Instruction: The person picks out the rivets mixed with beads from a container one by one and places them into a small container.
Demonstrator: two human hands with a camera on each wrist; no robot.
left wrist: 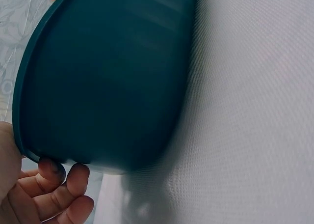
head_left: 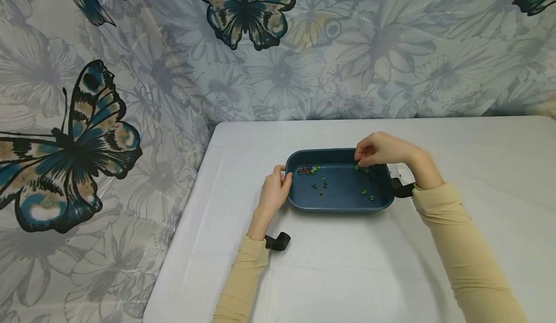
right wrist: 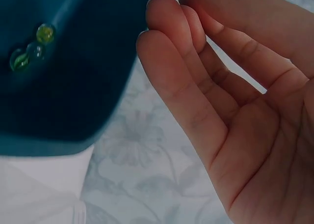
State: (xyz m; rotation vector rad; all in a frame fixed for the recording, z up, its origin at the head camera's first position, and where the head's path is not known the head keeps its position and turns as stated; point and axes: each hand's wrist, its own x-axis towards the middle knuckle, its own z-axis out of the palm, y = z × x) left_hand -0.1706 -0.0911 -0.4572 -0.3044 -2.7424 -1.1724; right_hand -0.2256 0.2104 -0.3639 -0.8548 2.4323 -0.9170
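A dark blue-teal tray (head_left: 343,180) with a raised rim rests on the white-covered table. My left hand (head_left: 274,188) grips its left end, and the left wrist view shows bent fingers (left wrist: 54,194) at the rim. My right hand (head_left: 382,150) is over the back right part, fingers bent and thumb close to the fingertips; whether anything is between them is hidden. Just below those fingertips lie green glass marbles (head_left: 356,167), seen as a group of three marbles (right wrist: 36,50) in the right wrist view. Two more green marbles (head_left: 364,192) lie near the front right.
Several brown and green marbles (head_left: 307,170) cluster at the tray's back left. Several small dark pieces (head_left: 325,184) are scattered left of its middle. Behind the white table (head_left: 330,265) hangs a butterfly-print cloth (head_left: 282,81). A white object (head_left: 401,172) lies partly hidden beside the right wrist.
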